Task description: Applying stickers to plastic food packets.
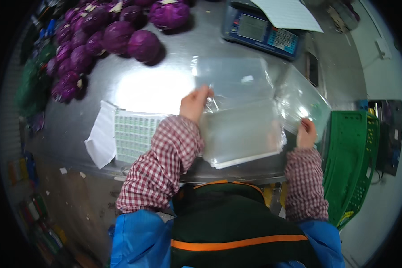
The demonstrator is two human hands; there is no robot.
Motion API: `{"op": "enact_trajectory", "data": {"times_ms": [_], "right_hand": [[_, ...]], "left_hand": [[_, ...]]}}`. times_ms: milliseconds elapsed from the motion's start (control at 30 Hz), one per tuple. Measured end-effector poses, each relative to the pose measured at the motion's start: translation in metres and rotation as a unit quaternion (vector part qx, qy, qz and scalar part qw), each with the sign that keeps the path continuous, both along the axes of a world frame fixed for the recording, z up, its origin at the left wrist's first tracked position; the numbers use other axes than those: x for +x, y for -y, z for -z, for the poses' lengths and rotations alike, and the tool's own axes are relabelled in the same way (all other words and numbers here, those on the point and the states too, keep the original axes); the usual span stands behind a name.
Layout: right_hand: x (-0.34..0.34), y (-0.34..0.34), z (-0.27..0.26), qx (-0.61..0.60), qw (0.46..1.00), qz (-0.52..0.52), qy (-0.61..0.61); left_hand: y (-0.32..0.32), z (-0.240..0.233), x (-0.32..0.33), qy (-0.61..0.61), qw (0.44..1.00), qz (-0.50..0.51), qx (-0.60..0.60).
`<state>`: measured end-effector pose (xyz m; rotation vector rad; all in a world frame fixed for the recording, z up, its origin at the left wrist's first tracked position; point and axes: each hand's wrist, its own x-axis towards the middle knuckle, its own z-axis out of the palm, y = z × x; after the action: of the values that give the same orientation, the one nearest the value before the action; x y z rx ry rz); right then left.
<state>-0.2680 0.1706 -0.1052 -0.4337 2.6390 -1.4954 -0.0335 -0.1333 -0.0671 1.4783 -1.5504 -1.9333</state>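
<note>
Clear plastic bags lie stacked (241,134) on the metal table (174,50) before me. My left hand (196,102) pinches the left edge of a clear plastic bag (234,80) that spreads over the stack's far part. At the right, my right hand (306,132) has its fingers closed on the near part of another clear plastic bag (301,97), which lies slanted beside the stack. A sheet of green-printed labels (134,134) rests left of my left sleeve, partly over or against a white paper (102,135).
Many red cabbages (117,37) are heaped at the far left. A blue digital scale (261,31) stands at the back with a paper sheet (291,15) over it. Near it lies a dark phone-like object (312,69). A green plastic crate (345,160) stands at the right.
</note>
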Motion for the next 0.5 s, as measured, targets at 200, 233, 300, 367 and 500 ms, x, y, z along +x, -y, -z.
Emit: {"op": "enact_trajectory", "data": {"times_ms": [200,233,300,367,500], "right_hand": [[0.053,0.005,-0.016,-0.076,0.976,0.094,0.181],[0.07,0.025,-0.018,-0.059,0.979,0.043,0.188],[0.103,0.07,-0.022,-0.037,0.974,-0.065,0.212],[0.136,0.119,-0.032,-0.01,0.954,-0.204,0.218],[0.212,0.222,-0.08,-0.052,0.863,-0.462,0.198]], "left_hand": [[0.127,0.007,0.145,0.147,0.83,-0.046,-0.536],[0.127,0.018,0.18,0.354,0.733,-0.042,-0.579],[0.118,0.023,0.21,0.499,0.727,-0.039,-0.47],[0.115,0.02,0.226,0.3,0.928,-0.058,-0.212],[0.104,-0.009,0.241,0.088,0.977,-0.009,-0.193]]}}
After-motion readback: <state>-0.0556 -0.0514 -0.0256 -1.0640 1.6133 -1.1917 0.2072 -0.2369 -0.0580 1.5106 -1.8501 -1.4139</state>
